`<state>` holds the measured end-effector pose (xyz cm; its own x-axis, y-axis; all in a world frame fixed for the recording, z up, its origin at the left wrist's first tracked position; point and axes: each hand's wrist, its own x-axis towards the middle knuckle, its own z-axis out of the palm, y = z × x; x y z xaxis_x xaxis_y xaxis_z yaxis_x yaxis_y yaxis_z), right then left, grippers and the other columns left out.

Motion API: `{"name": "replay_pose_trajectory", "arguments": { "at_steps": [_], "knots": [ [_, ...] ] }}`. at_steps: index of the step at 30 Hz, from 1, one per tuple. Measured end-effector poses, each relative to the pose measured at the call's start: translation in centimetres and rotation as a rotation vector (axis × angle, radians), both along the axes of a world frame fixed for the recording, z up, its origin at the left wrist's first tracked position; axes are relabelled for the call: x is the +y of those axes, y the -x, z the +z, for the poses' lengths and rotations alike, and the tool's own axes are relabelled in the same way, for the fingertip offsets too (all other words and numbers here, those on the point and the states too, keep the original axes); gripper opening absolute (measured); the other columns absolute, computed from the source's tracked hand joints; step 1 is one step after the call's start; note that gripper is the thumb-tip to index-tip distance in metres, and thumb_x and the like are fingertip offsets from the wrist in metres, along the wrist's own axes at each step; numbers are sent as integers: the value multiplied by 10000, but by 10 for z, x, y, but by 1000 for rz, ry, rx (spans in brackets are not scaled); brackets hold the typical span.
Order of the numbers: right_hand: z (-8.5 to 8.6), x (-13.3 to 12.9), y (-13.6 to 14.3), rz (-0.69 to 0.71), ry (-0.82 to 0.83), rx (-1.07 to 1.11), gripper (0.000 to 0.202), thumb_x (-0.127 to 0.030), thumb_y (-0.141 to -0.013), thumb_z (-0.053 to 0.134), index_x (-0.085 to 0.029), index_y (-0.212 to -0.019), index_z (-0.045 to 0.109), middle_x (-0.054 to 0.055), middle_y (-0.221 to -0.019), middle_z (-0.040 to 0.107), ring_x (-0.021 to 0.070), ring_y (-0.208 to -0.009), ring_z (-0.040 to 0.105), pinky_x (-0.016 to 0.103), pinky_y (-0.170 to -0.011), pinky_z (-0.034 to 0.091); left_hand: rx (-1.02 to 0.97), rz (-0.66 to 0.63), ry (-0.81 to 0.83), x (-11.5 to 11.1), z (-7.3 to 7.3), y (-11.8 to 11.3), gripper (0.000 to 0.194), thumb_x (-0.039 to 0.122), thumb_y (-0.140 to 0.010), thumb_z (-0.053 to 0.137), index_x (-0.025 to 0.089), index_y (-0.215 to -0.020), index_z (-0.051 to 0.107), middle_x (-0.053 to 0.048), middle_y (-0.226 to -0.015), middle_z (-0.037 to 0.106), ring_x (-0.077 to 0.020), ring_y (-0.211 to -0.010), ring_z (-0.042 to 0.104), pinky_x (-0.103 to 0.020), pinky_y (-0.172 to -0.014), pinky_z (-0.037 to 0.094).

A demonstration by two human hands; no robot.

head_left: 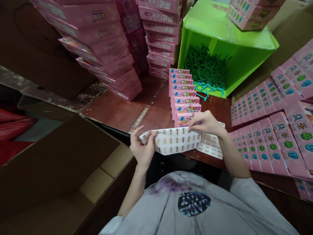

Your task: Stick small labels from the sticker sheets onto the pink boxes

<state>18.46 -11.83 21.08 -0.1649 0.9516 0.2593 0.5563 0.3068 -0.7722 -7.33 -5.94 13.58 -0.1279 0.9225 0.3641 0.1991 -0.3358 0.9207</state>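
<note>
A white sheet of round stickers point(174, 143) is held up at the near edge of the table. My left hand point(143, 145) pinches its left end between thumb and fingers. At the sheet's upper right, my right hand point(207, 123) has its thumb and fingertips pressed together on the top edge; whether a single sticker is between them is too small to tell. A second sticker sheet point(211, 147) lies on the table beneath my right forearm. Just beyond the held sheet stands a row of pink boxes point(187, 101) with printed lettering.
Tall stacks of pink boxes point(110, 45) stand at the back left. A green bin point(205, 36) on its side holds many green sticks point(205, 65), with pink boxes point(254, 14) on top. More pink boxes point(264, 143) line the right. An open cardboard carton point(49, 182) is at the left.
</note>
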Motion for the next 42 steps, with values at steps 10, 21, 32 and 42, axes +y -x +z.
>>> {"name": "replay_pose_trajectory", "arguments": {
  "at_steps": [10, 21, 32, 42],
  "knots": [
    [15, 55, -48, -387, -147, -120, 92, -272, -730, 737, -191, -704, 701, 19, -757, 699, 163, -736, 610, 335, -750, 493, -19, -29, 139, 4, -7, -1, 401, 275, -682, 780, 164, -1040, 635, -15, -923, 661, -100, -688, 619, -205, -630, 496],
    [-16, 111, -65, -388, -103, -493, 375, -221, -707, 736, -196, -1081, 719, 81, -1146, 705, 254, -997, 658, 440, -930, 457, -25, -23, 196, 7, -13, 4, 389, 282, -687, 779, 168, -1035, 646, -9, -872, 657, -103, -669, 618, -206, -614, 497],
    [19, 46, 6, 124, 195, -113, 107, -236, -791, 689, -155, -785, 758, 25, -751, 736, 111, -678, 639, 231, -648, 466, -56, -68, 34, 19, -1, -12, 381, 265, -702, 772, 167, -1041, 626, -13, -947, 638, -89, -697, 609, -206, -636, 506],
    [7, 55, 2, -8, 151, 45, 149, -214, -676, 767, -143, -622, 647, -3, -647, 648, 98, -634, 577, 236, -629, 444, -70, -66, 25, 22, -3, -15, 400, 232, -692, 773, 171, -1053, 611, -20, -992, 636, -94, -730, 619, -210, -662, 502]
  ]
}}
